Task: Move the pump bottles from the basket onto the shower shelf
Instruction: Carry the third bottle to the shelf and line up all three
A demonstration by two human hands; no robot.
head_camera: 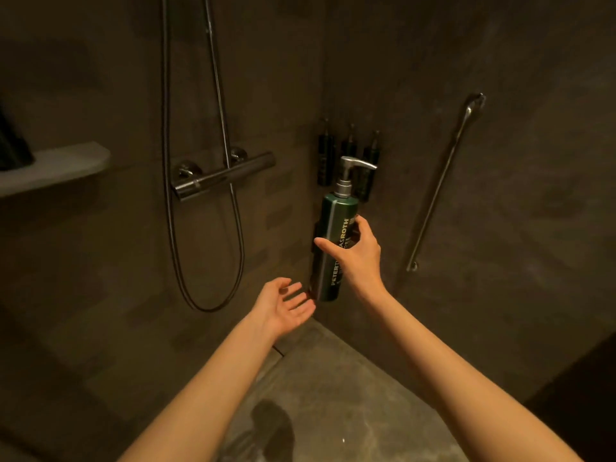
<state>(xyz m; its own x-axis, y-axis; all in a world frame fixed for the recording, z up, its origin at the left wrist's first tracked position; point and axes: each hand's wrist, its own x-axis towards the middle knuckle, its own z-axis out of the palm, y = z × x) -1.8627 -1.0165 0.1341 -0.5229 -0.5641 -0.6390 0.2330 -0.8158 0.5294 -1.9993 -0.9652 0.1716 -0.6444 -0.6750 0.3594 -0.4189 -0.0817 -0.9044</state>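
A tall dark green pump bottle [335, 228] with a silver pump head and white lettering stands upright in the air in front of the shower corner. My right hand [356, 253] grips it around the middle, thumb on its left side. My left hand [285, 303] is open, palm up, just below and left of the bottle's base, fingertips close to it. The grey stone shower shelf [56, 168] juts from the wall at the far left, with a dark object [13, 145] on its left end. No basket is in view.
A chrome shower mixer bar [223, 176] with its riser pipe and looping hose [206, 228] hangs on the left wall. Three dark wall-mounted dispenser bottles [348, 158] sit behind the held bottle. A slanted grab rail [443, 185] runs down the right wall. Wet grey floor lies below.
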